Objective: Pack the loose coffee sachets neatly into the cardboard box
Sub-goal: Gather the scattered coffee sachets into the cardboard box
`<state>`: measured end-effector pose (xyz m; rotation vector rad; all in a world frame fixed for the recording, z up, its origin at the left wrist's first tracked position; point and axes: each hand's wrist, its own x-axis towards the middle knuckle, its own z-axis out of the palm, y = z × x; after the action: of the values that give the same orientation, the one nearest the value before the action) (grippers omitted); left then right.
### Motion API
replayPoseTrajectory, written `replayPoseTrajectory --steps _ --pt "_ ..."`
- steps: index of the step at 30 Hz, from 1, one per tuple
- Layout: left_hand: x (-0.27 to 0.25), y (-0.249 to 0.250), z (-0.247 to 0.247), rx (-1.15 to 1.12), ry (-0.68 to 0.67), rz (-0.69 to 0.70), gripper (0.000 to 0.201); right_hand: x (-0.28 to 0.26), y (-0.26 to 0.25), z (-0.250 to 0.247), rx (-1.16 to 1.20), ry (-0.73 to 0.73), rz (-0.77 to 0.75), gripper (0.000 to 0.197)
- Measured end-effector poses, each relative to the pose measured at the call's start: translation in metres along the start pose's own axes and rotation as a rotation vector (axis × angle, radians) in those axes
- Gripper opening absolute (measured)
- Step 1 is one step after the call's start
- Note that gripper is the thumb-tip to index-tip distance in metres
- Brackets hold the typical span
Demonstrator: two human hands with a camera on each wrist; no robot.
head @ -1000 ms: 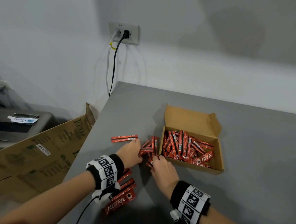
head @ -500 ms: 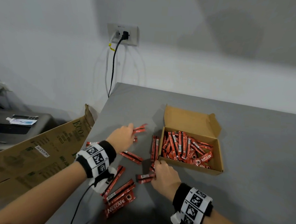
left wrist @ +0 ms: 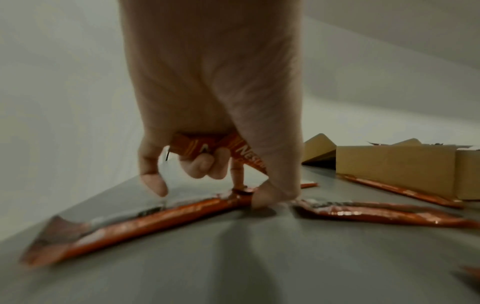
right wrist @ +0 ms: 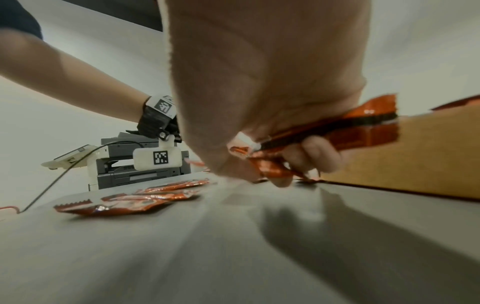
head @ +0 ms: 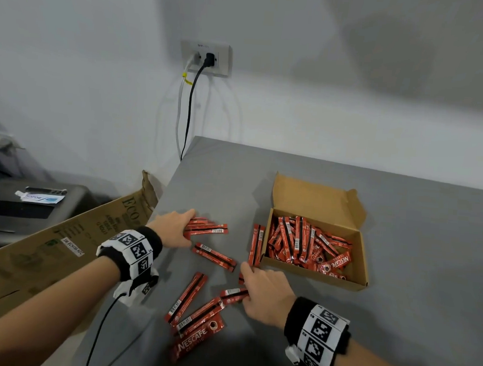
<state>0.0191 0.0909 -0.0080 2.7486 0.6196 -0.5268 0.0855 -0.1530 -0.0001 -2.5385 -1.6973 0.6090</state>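
The open cardboard box (head: 311, 274) sits right of centre on the grey table, holding a jumble of red sachets (head: 301, 243). My left hand (head: 185, 226) is at the far left and grips a small bundle of sachets (head: 209, 228); the left wrist view shows its fingers (left wrist: 197, 164) curled round them while the thumb presses another sachet (left wrist: 155, 214) onto the table. My right hand (head: 246, 285), just in front of the box's near left corner, grips a few sachets (head: 233, 292); they show in the right wrist view as sachets (right wrist: 337, 127) beside the box wall (right wrist: 428, 164).
Loose sachets lie between my hands: one slanted sachet (head: 214, 256), a pair (head: 256, 244) against the box's left wall, several (head: 190, 307) near the front with a larger Nescafe pack (head: 196, 341). A big carton (head: 61, 245) leans at the table's left edge. Wall cables (head: 189, 109) hang behind.
My left hand left the pile by the box, reached out to the far-left sachets and gathered them. My right hand drew back toward me with sachets, and the pile has spread.
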Motion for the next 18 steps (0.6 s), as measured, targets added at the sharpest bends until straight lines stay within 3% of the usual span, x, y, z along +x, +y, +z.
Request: replayPoseTrajectory --steps 4,8,10,14,18 --pt "0.007 0.003 0.004 -0.089 -0.02 0.03 0.03 -0.001 -0.018 -0.005 0.095 -0.041 -0.256 0.03" --pt "0.01 0.007 0.009 -0.067 -0.008 -0.006 0.027 0.011 -0.034 0.004 0.068 -0.18 -0.473 0.057" --pt "0.009 0.008 0.01 -0.059 0.006 -0.009 0.028 0.018 -0.037 0.013 -0.034 -0.195 -0.505 0.062" --pt "0.0 0.011 0.001 -0.058 0.095 0.037 0.028 0.018 -0.032 0.014 -0.134 -0.177 -0.484 0.045" --pt "-0.01 0.009 -0.012 -0.131 0.127 0.091 0.019 0.014 -0.023 0.009 -0.198 -0.195 -0.453 0.043"
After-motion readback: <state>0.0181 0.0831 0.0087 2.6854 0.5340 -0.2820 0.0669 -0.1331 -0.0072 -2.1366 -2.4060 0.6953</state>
